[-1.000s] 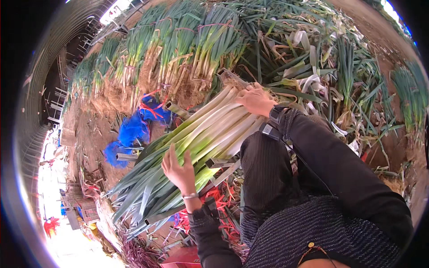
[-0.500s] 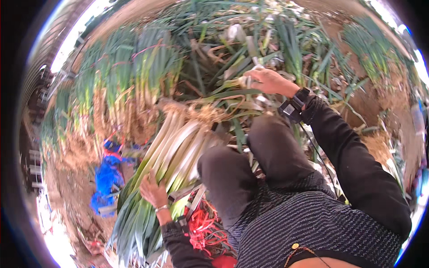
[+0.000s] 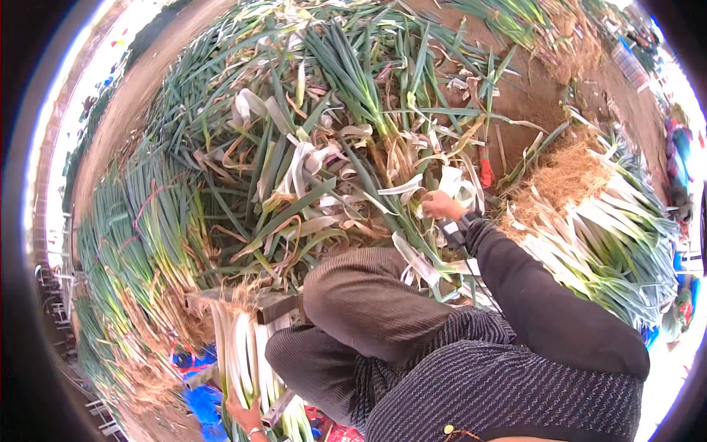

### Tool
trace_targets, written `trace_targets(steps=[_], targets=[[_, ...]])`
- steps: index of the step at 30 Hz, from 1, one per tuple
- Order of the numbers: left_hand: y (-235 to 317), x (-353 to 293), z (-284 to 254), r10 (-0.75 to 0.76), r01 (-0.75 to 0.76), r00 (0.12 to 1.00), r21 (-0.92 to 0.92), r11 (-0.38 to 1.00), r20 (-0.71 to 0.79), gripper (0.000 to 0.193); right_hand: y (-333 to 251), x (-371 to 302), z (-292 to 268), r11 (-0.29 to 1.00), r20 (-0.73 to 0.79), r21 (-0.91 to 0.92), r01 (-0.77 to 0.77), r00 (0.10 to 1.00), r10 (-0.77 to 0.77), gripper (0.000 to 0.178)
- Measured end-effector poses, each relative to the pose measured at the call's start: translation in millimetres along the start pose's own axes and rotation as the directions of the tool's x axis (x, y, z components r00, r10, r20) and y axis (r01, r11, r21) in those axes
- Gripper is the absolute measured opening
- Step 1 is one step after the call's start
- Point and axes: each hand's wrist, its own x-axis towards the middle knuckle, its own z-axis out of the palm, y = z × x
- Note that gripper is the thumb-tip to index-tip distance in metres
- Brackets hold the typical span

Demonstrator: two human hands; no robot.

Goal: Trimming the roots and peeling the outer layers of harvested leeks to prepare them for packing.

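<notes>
My left hand [image 3: 247, 417] lies on a bundle of leeks [image 3: 243, 350] at the lower left, its fingers spread over the pale stalks. The roots of this bundle point away from me, against a low metal-looking edge [image 3: 278, 306]. My right hand [image 3: 442, 205] is stretched out beyond my knees, low over a heap of loose leek leaves and peelings [image 3: 309, 166]. Its fingers are bent together; whatever they hold is too small to make out. A whitish piece of leaf [image 3: 455, 181] is right by its knuckles.
Tied leeks [image 3: 151, 236] stand in bunches on the left. A big pile of trimmed leeks [image 3: 589, 228] lies to my right, roots inward. Loose green leeks [image 3: 346, 70] top the far heap. Blue plastic [image 3: 206, 405] and red strips [image 3: 335, 427] are near my left arm.
My view has swung to the right. My right hand has moved from beside the bundle's roots over to the right part of the leaf heap. My left hand stays on the leeks.
</notes>
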Motion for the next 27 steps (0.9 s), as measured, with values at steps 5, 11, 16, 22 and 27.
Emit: trace_targets(steps=[5, 11, 16, 22, 27], targets=[[-31, 41, -84, 0.039, -0.026, 0.954, -0.046, 0.999, 0.296, 0.067, -35, 27, 48, 0.968, -0.192, 0.164, 0.188, 0.969, -0.156, 0.029], [218, 125, -112, 0.127, -0.115, 0.992, -0.578, 0.808, -0.021, 0.047, -25, 87, 29, 0.995, -0.489, 0.014, -0.097, 0.868, 0.091, 0.035], [409, 107, -146, 0.413, -0.409, 0.892, -0.719, 0.562, -0.185, 0.038, -59, 121, 75, 0.966, -0.209, -0.188, -0.18, 0.968, 0.14, 0.037], [590, 75, -130, 0.549, -0.279, 0.779, -0.952, -0.127, -0.302, 0.027, 11, 142, 40, 0.999, -0.204, -0.048, -0.021, 0.979, 0.01, 0.049], [597, 100, -83, 0.237, 0.215, 0.961, -0.928, -0.304, 0.145, 0.016, -92, 64, 38, 0.836, 0.192, -0.212, 0.506, 0.86, -0.472, 0.058]])
